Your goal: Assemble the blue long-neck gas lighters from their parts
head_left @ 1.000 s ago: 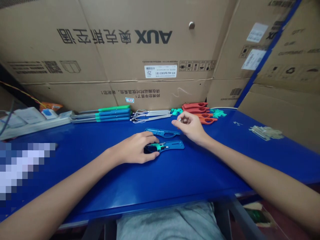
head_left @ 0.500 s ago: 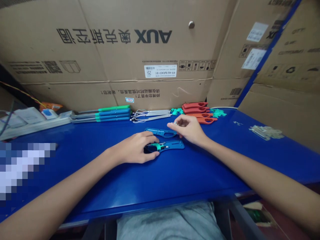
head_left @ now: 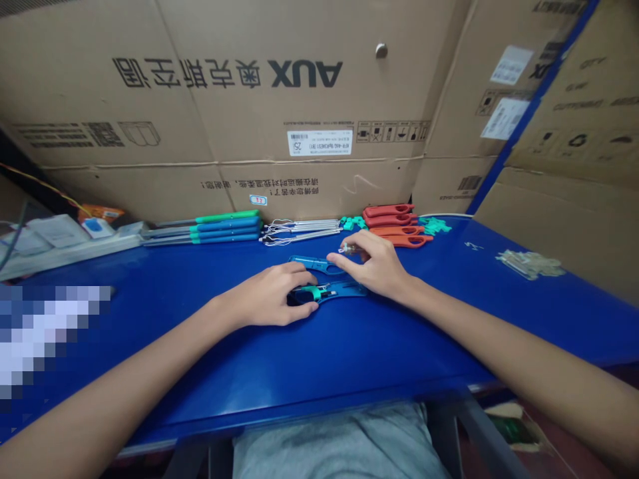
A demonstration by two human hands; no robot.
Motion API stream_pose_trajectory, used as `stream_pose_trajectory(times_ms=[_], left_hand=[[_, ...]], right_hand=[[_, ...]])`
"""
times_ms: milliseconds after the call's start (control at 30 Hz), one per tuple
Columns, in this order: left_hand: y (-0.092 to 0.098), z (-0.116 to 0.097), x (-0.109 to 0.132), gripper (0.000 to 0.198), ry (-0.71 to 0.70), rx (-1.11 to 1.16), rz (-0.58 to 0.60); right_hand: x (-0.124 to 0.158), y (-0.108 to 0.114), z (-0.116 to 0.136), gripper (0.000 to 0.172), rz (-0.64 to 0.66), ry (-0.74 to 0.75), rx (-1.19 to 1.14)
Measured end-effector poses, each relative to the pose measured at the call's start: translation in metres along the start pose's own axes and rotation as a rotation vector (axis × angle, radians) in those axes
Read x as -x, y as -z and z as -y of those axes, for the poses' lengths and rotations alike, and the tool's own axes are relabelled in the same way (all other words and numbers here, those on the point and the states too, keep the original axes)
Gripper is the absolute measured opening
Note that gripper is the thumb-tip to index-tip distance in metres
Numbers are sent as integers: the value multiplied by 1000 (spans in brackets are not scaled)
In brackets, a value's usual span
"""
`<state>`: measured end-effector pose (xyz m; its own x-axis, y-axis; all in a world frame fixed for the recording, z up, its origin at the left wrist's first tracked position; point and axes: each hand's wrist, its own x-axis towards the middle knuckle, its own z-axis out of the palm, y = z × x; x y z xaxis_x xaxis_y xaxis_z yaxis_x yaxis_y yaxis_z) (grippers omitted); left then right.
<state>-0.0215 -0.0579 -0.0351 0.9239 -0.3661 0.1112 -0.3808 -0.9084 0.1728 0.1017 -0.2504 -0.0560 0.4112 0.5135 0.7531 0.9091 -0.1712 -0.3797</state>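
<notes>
My left hand (head_left: 274, 293) is closed around the left end of a blue handle shell (head_left: 352, 290) lying on the table. A teal-green piece (head_left: 315, 293) and a thin metal part sit inside that shell, beside my thumb. Just behind lies a second blue shell (head_left: 312, 263) with an oval opening. My right hand (head_left: 379, 265) pinches a small clear piece (head_left: 348, 249) between thumb and fingers, above the right ends of both shells and partly covering them.
Behind my hands are blue and green-handled tools (head_left: 227, 227), thin metal rods (head_left: 309, 229), teal bits (head_left: 434, 226) and red-orange handles (head_left: 392, 216). Clear pieces (head_left: 532, 263) lie at the right. A power strip (head_left: 100, 247) is at the left, and cardboard (head_left: 239, 146) stands behind.
My right hand has shifted slightly left and toward me, and more of the clear piece shows in its fingers. My left hand has stayed in place.
</notes>
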Motion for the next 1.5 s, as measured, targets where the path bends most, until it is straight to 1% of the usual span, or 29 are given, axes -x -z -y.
stream_pose_trajectory(times_ms=[167, 367, 500, 600, 767, 867, 967, 1067, 1267, 1367, 1500], left_hand=[[0, -1, 1, 37, 3, -3, 5], [0, -1, 0, 36, 1, 8, 1], [-1, 1, 0, 36, -13, 16, -15], [-1, 1, 1, 36, -8, 11, -10], [-1, 1, 1, 37, -4, 0, 1], [-1, 1, 1, 37, -8, 2, -10], [-1, 1, 1, 37, -8, 2, -10], [0, 0, 1, 36, -6, 3, -7], [0, 0, 0, 38, -5, 0, 14], [0, 0, 0, 37, -10, 12, 4], [-1, 0, 0, 35, -14, 9, 2]], right_hand=[[2, -1, 1, 26, 42, -25, 53], [1, 0, 3, 22, 74, -9, 25], [0, 3, 5, 22, 206, -89, -10], [0, 4, 6, 27, 301, -151, -48], [0, 4, 7, 30, 331, -88, -94], [0, 3, 8, 32, 363, -81, -95], [1, 4, 9, 33, 407, -84, -64], [2, 5, 9, 33, 434, -54, -24], [4, 4, 12, 45, 510, -27, 78], [4, 5, 15, 46, 519, -36, 74], [5, 6, 17, 42, 502, -27, 83]])
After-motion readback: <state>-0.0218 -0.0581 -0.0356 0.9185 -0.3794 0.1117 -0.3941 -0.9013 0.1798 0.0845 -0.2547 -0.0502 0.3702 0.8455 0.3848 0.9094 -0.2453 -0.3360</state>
